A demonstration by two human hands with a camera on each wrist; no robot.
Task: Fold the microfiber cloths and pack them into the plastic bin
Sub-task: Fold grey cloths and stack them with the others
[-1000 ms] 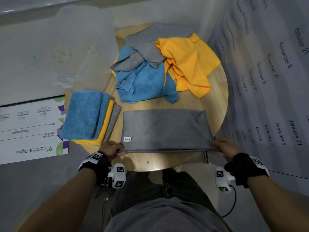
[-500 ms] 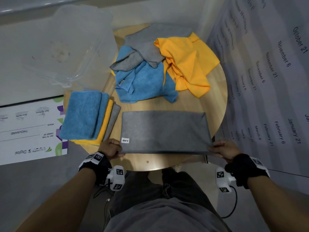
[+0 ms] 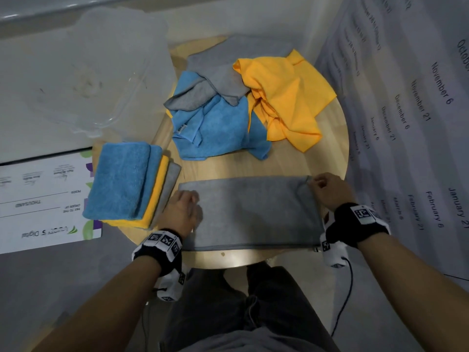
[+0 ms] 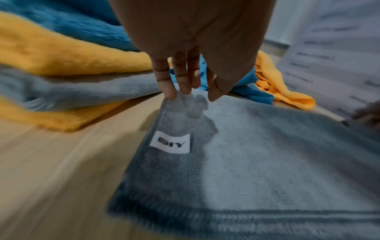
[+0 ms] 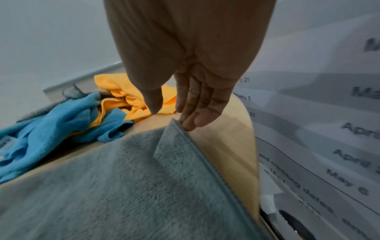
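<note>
Head view: we find the long grey microfiber cloth (image 3: 251, 212), folded to a strip, lying flat on the round wooden table (image 3: 327, 153). The left hand (image 3: 181, 212) rests on its left end; the right hand (image 3: 330, 191) sits at its far right corner. A stack of folded blue, yellow and grey cloths (image 3: 127, 181) lies just left; we count 3 colours in the loose heap of unfolded cloths (image 3: 243, 107) beyond. The clear plastic bin (image 3: 101, 67) appears to hold nothing, so we judge packing not yet begun.

Left wrist view: fingertips (image 4: 170, 92) extended, touching the cloth's far corner, gripping nothing.

Right wrist view: fingertips (image 5: 188, 125) straight, touching the raised corner edge; thumb apart, nothing pinched.
</note>
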